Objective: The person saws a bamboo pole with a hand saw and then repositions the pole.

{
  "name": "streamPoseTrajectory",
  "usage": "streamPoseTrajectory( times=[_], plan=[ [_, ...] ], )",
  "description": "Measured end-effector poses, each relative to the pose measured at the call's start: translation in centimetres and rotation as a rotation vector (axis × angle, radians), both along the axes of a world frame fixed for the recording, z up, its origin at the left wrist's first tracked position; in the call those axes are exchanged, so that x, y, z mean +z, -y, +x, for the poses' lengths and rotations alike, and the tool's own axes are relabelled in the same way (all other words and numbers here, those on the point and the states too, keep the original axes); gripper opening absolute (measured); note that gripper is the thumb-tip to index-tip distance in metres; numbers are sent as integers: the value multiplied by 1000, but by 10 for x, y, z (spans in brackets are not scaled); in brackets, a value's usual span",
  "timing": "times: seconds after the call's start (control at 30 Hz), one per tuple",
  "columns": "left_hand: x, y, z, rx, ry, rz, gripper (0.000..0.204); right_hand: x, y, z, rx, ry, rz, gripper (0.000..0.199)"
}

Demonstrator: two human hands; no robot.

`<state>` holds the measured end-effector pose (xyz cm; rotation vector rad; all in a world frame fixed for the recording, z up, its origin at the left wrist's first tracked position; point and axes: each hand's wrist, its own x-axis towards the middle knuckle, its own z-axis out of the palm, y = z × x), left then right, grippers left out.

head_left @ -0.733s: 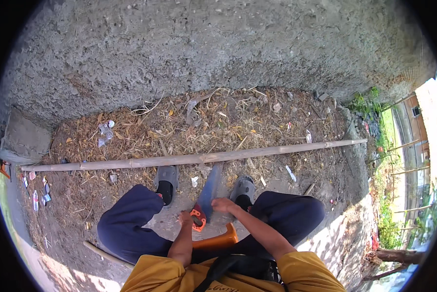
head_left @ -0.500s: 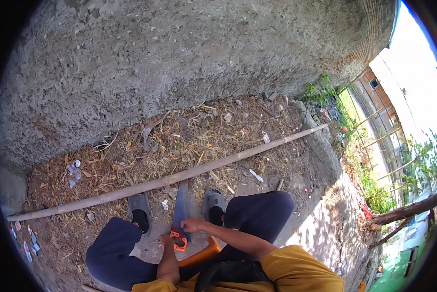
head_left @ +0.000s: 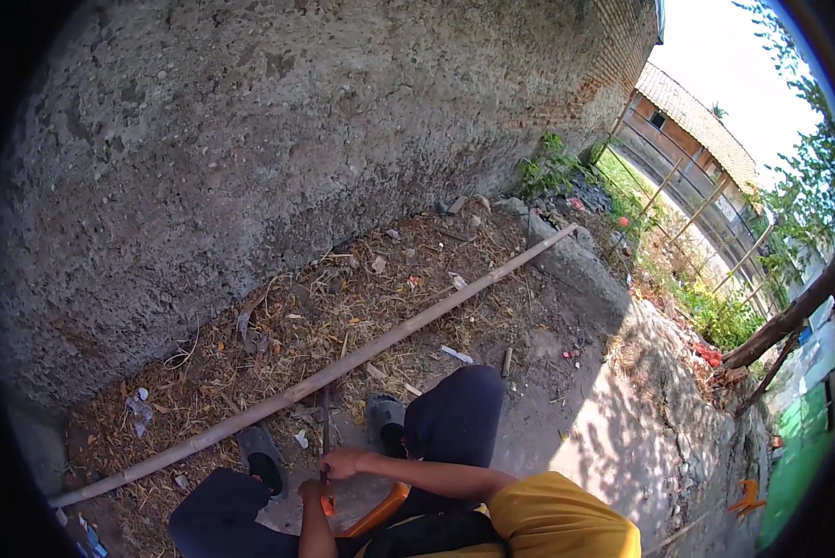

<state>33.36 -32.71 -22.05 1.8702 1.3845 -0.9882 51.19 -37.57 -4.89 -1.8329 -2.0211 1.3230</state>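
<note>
A handsaw is between my feet, its blade (head_left: 325, 420) turned edge-on and pointing away from me toward a long bamboo pole (head_left: 380, 346). My left hand (head_left: 313, 493) is closed on the saw's orange handle (head_left: 328, 505). Just ahead of it, my right hand (head_left: 345, 462) has its fingers closed at the handle end of the blade. The blade's far tip is close to the pole; whether they touch I cannot tell. The pole lies slanted across the ground, from near left to far right, just past my grey clogs (head_left: 384, 416).
A rough grey wall (head_left: 324, 121) rises behind the strip of dry leaves and litter. An orange plastic piece (head_left: 382, 510) shows between my legs. At the right are a stone slab (head_left: 580, 272), a tree trunk (head_left: 785, 316) and another orange object (head_left: 746, 498).
The saw has turned from showing its flat side to standing edge-on, with both hands still on it. The view has swung, so the pole looks steeper and lower in the picture.
</note>
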Motion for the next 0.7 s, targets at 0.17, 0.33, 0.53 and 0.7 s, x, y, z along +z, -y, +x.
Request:
streamPoseTrajectory(
  times=[0.17,0.33,0.53,0.7],
  plan=[
    [2,-34,-33,-12,-22,-145,55,25,2,-24,-7,-35,-27,36],
    [149,-13,30,41,119,-21,58,10,35,5,-204,-97,15,43],
    [221,-27,36,62,351,276,61,49,34,4,-372,-278,46,57],
    [257,-43,50,253,530,-7,51,67,26,17,-536,-427,205,60]
  ],
)
